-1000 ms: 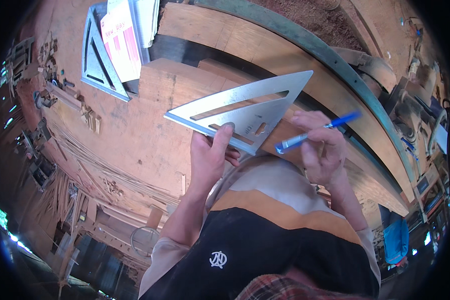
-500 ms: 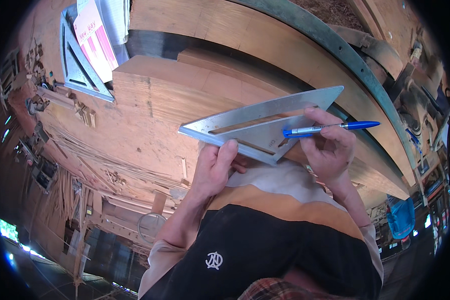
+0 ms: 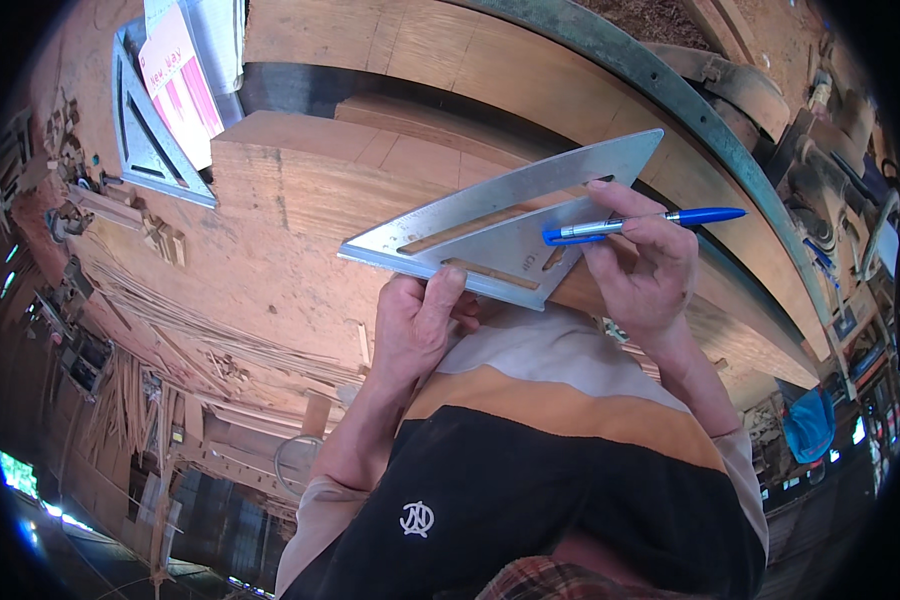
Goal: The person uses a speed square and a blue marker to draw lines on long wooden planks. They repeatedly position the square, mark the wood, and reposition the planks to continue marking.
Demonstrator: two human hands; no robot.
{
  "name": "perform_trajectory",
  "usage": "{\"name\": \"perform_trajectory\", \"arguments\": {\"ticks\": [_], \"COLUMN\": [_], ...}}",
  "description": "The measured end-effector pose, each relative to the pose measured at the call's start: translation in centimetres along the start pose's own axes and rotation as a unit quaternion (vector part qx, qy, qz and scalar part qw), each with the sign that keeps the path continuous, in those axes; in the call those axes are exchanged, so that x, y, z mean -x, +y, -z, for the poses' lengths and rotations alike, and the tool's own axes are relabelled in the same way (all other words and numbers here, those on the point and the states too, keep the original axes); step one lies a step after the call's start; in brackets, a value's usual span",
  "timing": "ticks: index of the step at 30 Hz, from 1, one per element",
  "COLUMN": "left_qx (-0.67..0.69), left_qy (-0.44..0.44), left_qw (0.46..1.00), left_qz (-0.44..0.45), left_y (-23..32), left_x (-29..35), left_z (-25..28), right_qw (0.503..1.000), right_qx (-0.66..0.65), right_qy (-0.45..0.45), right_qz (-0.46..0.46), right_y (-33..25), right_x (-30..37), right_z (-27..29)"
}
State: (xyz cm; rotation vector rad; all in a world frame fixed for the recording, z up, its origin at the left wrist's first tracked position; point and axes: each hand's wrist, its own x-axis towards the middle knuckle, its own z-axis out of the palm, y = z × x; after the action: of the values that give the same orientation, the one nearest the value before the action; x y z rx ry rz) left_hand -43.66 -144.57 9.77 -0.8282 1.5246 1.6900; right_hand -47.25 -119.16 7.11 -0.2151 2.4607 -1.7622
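Note:
A grey metal triangular square [image 3: 555, 222] with long slots lies slanted over a wooden board [image 3: 290, 195], close to my body. My left hand [image 3: 412, 328] grips its thick lower edge, thumb on top and fingers curled beneath. In my right hand [image 3: 650, 275] is a blue and silver pen [image 3: 660, 222], lying across the fingers with its blue end to the right. The fingertips of that hand also touch the right side of the square. Where the square meets the board underneath is hidden.
A second metal square [image 3: 155, 140] lies at the far left beside a pink and white booklet [image 3: 182, 85]. Long curved boards [image 3: 530, 75] and a greenish curved metal strip [image 3: 685, 100] arc across the back. Thin wood strips [image 3: 195, 315] are piled at left; a blue bag [image 3: 808, 425] hangs at right.
The square has tilted up more steeply at its right end and moved slightly left, with both hands moving along. The pen stays in my right hand. The whole view has shifted a little.

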Motion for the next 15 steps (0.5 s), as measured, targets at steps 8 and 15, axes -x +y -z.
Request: {"name": "perform_trajectory", "arguments": {"ticks": [8, 15], "left_qx": [-0.003, 0.004], "left_qy": [0.004, -0.003], "left_qw": [1.0, 1.0], "left_qz": [0.0, -0.006], "left_y": [0.2, 0.5], "left_x": [-0.4, -0.7], "left_z": [-0.2, -0.5], "right_qw": [0.99, 0.981], "right_qx": [0.012, -0.103], "right_qy": [0.106, 0.047], "right_qz": [0.091, 0.156], "right_y": [0.3, -2.9], "right_x": [-0.5, -3.7], "right_z": [1.4, 5.0]}}
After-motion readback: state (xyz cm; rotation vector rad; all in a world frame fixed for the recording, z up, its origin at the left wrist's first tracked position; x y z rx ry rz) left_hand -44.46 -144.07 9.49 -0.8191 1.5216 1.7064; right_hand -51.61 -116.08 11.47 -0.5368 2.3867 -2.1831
